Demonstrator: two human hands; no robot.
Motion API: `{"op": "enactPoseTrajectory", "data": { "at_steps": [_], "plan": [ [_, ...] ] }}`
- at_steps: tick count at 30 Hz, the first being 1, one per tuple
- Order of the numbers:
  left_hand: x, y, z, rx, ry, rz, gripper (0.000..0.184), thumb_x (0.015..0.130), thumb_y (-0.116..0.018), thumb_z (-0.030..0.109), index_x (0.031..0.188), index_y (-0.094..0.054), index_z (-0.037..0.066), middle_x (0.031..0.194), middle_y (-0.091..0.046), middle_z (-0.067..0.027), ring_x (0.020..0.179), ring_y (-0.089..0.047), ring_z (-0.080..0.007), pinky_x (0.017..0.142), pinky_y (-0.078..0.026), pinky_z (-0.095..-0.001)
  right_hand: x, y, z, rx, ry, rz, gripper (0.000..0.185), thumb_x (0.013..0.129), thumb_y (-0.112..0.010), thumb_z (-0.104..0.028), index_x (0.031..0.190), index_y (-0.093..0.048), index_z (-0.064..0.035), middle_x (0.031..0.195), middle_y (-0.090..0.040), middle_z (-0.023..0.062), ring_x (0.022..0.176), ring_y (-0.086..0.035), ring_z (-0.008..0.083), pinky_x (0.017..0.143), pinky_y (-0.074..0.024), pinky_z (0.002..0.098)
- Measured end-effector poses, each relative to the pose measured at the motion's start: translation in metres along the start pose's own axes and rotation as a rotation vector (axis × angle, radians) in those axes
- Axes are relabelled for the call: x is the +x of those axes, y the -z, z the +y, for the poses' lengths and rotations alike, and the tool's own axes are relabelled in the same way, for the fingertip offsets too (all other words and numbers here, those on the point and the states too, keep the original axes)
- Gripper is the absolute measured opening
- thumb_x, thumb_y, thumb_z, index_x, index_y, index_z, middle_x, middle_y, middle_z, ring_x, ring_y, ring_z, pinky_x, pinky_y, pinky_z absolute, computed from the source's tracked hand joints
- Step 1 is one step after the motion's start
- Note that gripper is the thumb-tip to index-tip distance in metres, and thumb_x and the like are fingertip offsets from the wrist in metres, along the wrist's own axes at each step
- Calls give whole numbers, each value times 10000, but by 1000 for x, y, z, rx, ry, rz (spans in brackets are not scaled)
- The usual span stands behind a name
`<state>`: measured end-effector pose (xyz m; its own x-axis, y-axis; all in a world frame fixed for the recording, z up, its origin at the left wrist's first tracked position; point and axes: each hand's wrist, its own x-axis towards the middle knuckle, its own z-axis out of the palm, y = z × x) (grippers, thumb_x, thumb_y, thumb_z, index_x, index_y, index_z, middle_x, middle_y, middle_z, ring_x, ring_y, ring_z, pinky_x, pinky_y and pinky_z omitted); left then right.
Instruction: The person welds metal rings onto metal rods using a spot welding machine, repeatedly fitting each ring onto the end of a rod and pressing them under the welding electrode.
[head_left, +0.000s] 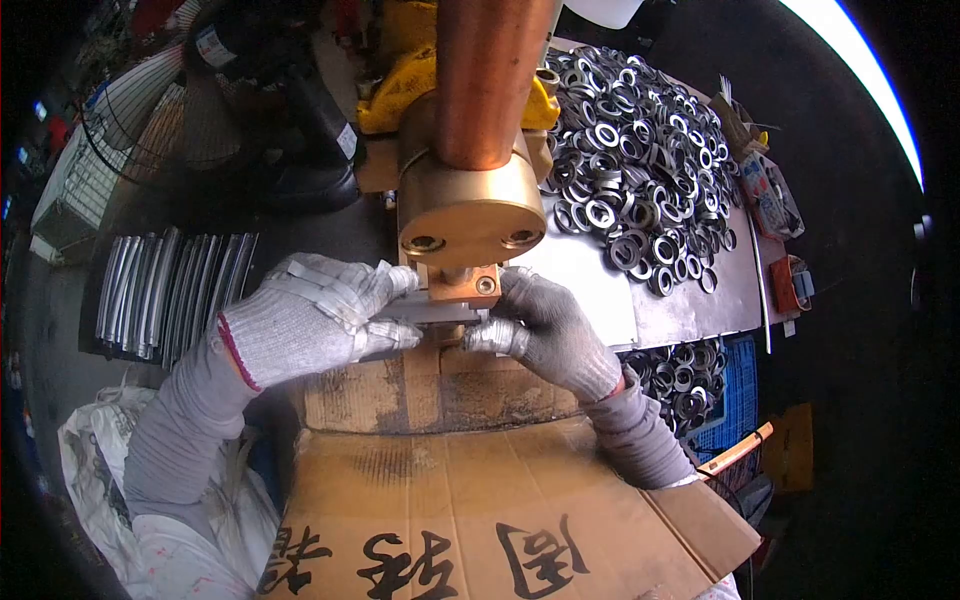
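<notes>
My left hand [322, 312], in a white knit glove with taped fingers, is closed on the left end of a flat grey metal strip [425, 312]. On the strip's right side is my right hand [548, 325], in a greyer glove with a taped thumb; its fingers are bent close to the strip's end, and what they pinch is hidden. Between both hands, the strip lies under a small copper block [466, 286]. Above that block is a brass cylinder head [472, 215] on a thick copper rod [490, 80].
Many metal rings [640, 160] are heaped on the table at the right, with more in a blue crate [738, 385] below. Metal strips [165, 290] lie in a row at the left. Cardboard [450, 480] with black writing is in front of me.
</notes>
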<state>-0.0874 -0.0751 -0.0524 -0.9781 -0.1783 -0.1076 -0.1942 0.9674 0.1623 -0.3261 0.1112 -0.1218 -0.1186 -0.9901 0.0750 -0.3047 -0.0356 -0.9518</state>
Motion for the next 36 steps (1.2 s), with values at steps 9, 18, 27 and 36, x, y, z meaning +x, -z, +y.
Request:
{"op": "enactPoseTrajectory", "data": {
  "at_steps": [9,18,27,36],
  "plan": [
    [2,6,7,34,78,-79,612,1081,-630,587,1435,-638,88,1222,-766,-188,1131,-761,-377,1005,-593,-510,-3,-2,-3,-225,102,48,580,951,-912,-195,1447,-678,-7,1251,-777,112,1111,-759,177,984,-617,362],
    [3,11,-8,-144,140,-184,718,1032,-647,671,1506,-671,133,1381,-728,-240,1269,-699,-431,1116,-526,-539,-2,-1,-4,-192,36,33,774,928,-916,-332,1542,-597,13,1290,-739,228,1163,-755,359,991,-608,434],
    [3,13,-7,-169,114,-109,647,1007,-742,617,1456,-723,151,1203,-782,-241,1090,-751,-443,983,-585,-531,-2,0,-3,-415,94,45,731,948,-901,-304,1529,-599,23,1263,-733,237,1079,-754,383,935,-616,435],
    [-8,-20,22,163,124,-106,265,1064,-650,358,1202,-743,152,893,-774,-88,899,-787,-304,746,-622,-454,-6,8,-22,128,-91,-15,691,996,-858,-130,1598,-553,17,1354,-750,115,1139,-732,139,951,-622,318]
  ]
}}
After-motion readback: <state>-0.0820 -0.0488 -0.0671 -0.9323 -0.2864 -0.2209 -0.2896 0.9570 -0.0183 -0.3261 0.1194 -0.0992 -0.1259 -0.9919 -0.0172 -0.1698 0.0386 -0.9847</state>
